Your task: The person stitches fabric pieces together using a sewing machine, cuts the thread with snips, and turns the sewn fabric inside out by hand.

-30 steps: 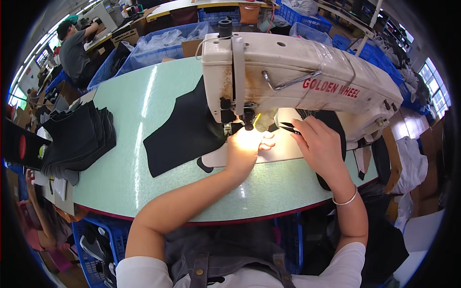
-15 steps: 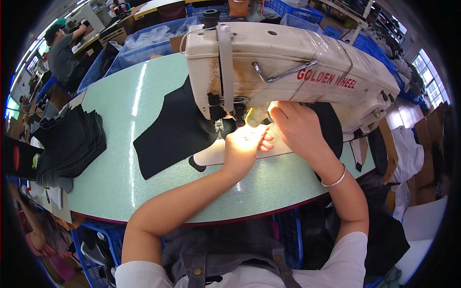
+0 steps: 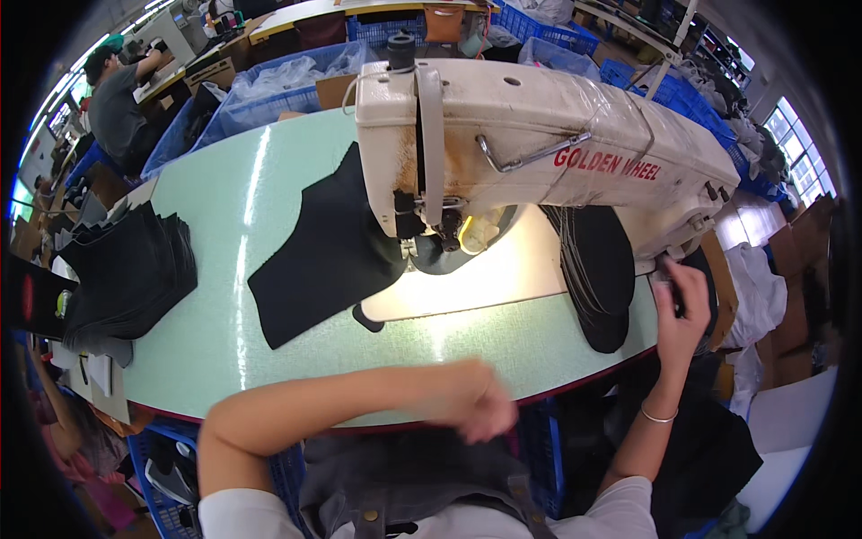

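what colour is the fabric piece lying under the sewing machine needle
Black, a flat cut fabric piece on the pale green table, seen clearest in the head view.

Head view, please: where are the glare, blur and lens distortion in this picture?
In the head view, the lamp under the sewing machine burns out the pale plate; a window streak glares on the green table; the left hand is motion-blurred; the table edge bows, and the corners vignette black.

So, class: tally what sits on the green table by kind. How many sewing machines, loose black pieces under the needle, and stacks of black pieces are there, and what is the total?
Sewing machine: 1
Loose black piece under the needle: 1
Stacks of black pieces: 2, a left stack and a right stack
Total: 4
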Demonstrator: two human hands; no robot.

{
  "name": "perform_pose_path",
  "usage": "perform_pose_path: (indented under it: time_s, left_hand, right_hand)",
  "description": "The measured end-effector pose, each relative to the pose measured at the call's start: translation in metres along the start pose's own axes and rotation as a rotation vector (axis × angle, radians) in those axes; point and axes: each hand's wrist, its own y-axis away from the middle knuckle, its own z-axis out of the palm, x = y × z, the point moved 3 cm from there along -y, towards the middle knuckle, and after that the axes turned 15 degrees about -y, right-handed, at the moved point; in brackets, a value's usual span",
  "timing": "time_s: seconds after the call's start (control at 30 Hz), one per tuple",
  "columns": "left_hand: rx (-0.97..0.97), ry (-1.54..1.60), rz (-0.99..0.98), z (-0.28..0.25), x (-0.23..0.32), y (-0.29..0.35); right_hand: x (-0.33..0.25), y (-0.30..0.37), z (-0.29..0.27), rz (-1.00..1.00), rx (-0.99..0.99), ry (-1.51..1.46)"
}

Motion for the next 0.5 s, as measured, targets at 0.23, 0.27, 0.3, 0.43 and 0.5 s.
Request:
perform_pose_path:
  time_s: [0.23,0.27,0.3,0.43,0.5]
  left_hand:
    - [-0.308,-0.397,-0.347,0.044,0.038,0.134]
    - [-0.278,-0.319,-0.542,0.041,0.042,0.152]
    - [-0.092,-0.276,-0.591,0.033,0.051,0.17]
    - [0.702,-0.942,-0.712,-0.002,0.065,0.222]
    - [0.688,-1.293,-0.803,-0.013,0.051,0.231]
  right_hand:
    - [0.117,0.029,-0.033,0.318,-0.084,0.705]
    - [0.112,0.029,-0.033,0.339,-0.102,0.684]
    - [0.099,0.02,-0.029,0.195,0.042,0.569]
    - [-0.008,0.01,-0.005,-0.321,0.234,0.399]
    - [-0.052,0.004,0.033,-0.386,-0.127,0.055]
